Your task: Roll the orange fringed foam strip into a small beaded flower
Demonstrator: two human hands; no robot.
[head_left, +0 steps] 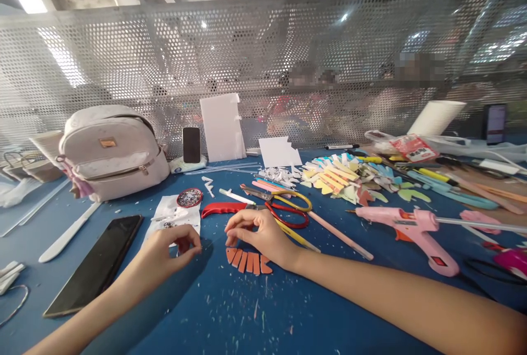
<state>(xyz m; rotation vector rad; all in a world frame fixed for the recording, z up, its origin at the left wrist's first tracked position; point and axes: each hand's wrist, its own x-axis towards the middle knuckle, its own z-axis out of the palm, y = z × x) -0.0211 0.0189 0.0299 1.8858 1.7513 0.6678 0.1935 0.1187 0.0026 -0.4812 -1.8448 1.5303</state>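
The right hand (261, 237) rests palm down on the blue table (247, 316), fingers curled loosely with the tips drawn toward the thumb, just over the far edge of a row of orange strips (248, 261). Whether it pinches anything between those tips cannot be told – nothing shows there. The strips lie side by side like a fan directly under the wrist, close enough that the hand seems placed to steady or line them up.

The left hand (171, 248) sits just left of it, fingers bent in and the thumb meeting them as if closing on something small – too small to make out, so I can't say it holds anything. Its fingertips are over the near edge of a white sheet (175, 213), which carries a round dish (190, 197) of tiny bits within easy reach.

Just beyond the right hand lie a red-handled knife (220, 209) and scissors (288, 213), handles toward the person. Right of those, a pink glue gun (411, 229) lies on its side, nozzle pointing left, with a heap of cut coloured shapes (341, 176) farther back. A dark phone (96, 261) lies flat to the near left; a pale backpack (113, 152) stands far left against the mesh screen (263, 69).
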